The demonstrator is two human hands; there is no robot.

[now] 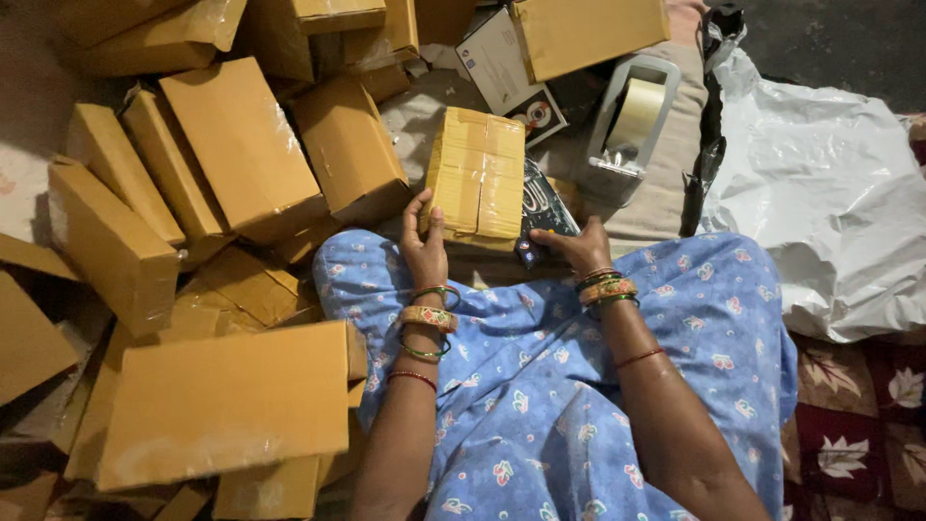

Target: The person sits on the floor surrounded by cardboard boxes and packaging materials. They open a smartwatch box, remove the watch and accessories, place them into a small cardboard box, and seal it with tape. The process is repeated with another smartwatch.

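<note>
In the head view, the person sits on the floor with a blue flowered cloth [579, 386] over the lap. The left hand [424, 249] grasps a small taped cardboard box [476, 174] by its lower left corner, thumb on the top face. The box is a little above the lap, near the centre of the picture. The right hand [576, 247] is at 3 o'clock from the left hand, just under the right edge of the box, and its fingers are closed on a dark printed packet [542, 207] that lies partly under the box.

At 9 o'clock from the box there is a big pile of brown cardboard boxes [231, 164], many with clear tape. At 2 o'clock stands a tape dispenser [632, 121] with a pale roll on a beige cushion [666, 183]. At 3 o'clock lies a white plastic bag [830, 183]. At 12 o'clock another brown carton [588, 34] lies beside a white printed box [497, 58].
</note>
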